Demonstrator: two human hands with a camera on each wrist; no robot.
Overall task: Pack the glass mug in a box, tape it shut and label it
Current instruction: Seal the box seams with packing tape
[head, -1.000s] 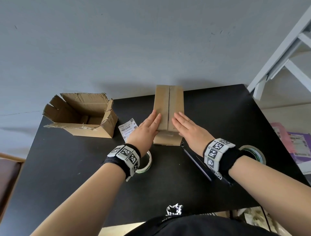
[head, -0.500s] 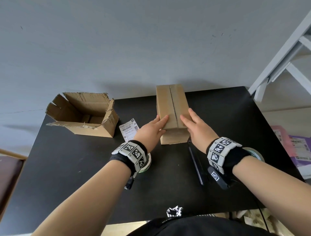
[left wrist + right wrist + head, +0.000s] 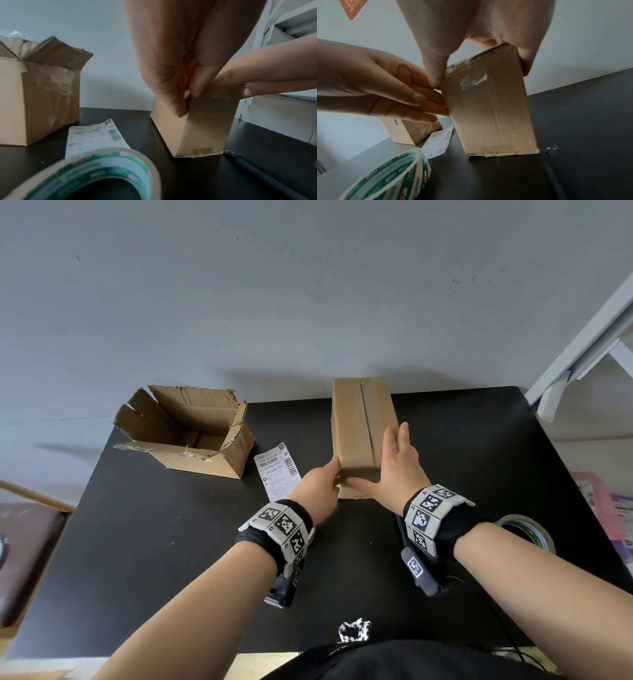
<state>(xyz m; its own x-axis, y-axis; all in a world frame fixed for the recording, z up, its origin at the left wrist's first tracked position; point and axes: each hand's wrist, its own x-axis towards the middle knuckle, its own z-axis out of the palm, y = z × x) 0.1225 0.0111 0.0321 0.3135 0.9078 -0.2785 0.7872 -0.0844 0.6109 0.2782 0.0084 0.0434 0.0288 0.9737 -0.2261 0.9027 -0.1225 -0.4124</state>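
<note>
A tall closed cardboard box [image 3: 359, 419] stands at the middle back of the black table [image 3: 137, 542]; its two top flaps meet in a seam. My right hand [image 3: 387, 470] grips its near top end, thumb [image 3: 436, 75] on the near face and fingers [image 3: 525, 63] down the right side. My left hand [image 3: 327, 479] touches the box's near left edge with straight fingers [image 3: 433, 104]. A white shipping label [image 3: 277, 472] lies flat just left of the box. One tape roll [image 3: 85, 169] sits under my left wrist. No glass mug is in view.
A torn open cardboard box [image 3: 185, 433] stands at the table's back left. A second tape roll [image 3: 527, 532] lies near the right edge. A dark pen-like tool [image 3: 257, 175] lies in front of the closed box. A chair [image 3: 27, 542] is left, a white frame [image 3: 582, 354] right.
Both hands came off the box's top flaps and slid back to its near end. The right hand took hold of it; the box turned slightly.
</note>
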